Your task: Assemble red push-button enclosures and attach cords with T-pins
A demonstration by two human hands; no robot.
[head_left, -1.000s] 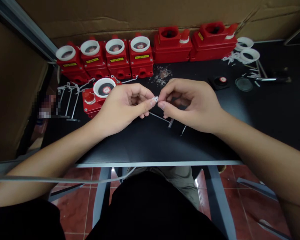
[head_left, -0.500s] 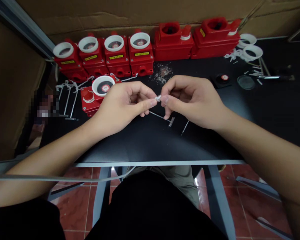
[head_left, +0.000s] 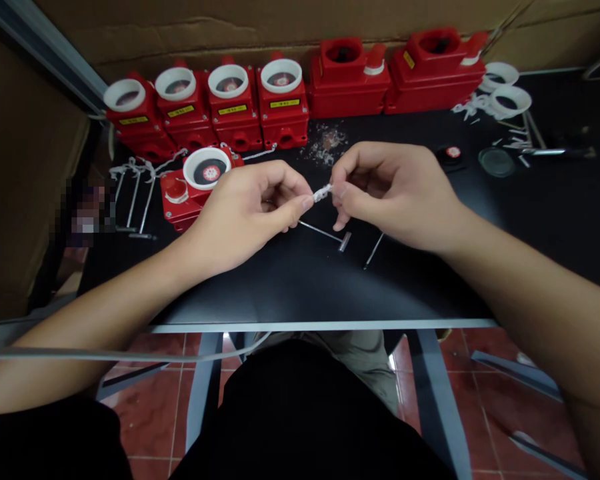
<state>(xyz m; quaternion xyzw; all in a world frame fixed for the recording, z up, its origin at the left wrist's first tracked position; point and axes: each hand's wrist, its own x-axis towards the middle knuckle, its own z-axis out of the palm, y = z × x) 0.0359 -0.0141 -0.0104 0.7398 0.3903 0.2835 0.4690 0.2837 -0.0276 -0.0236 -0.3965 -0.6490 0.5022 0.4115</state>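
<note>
A short length of white twisted cord (head_left: 323,193) stretches between my hands above the black tabletop. My left hand (head_left: 267,200) pinches its left end between thumb and index finger. At the other end, my right hand (head_left: 380,190) grips it the same way, with the little finger hanging lower. Beneath them lies a thin metal rod with a crosspiece (head_left: 345,241); its left part is hidden by my left hand. Another thin metal rod (head_left: 374,252) pokes out below my right hand. Partly behind my left wrist stands a red box with a white ring (head_left: 180,193).
Several red boxes (head_left: 235,123) line the cardboard back wall. White shavings (head_left: 327,143) lie in a heap before them. Metal T-shaped rods with white cords (head_left: 145,207) sit at left. At right are white rings (head_left: 510,100), a clear disc (head_left: 497,162) and a black piece with a red-and-white label (head_left: 453,153).
My right hand has moved slightly right and up, away from my left hand. More of the white cord now shows between the fingertips. The view has shifted a little.
</note>
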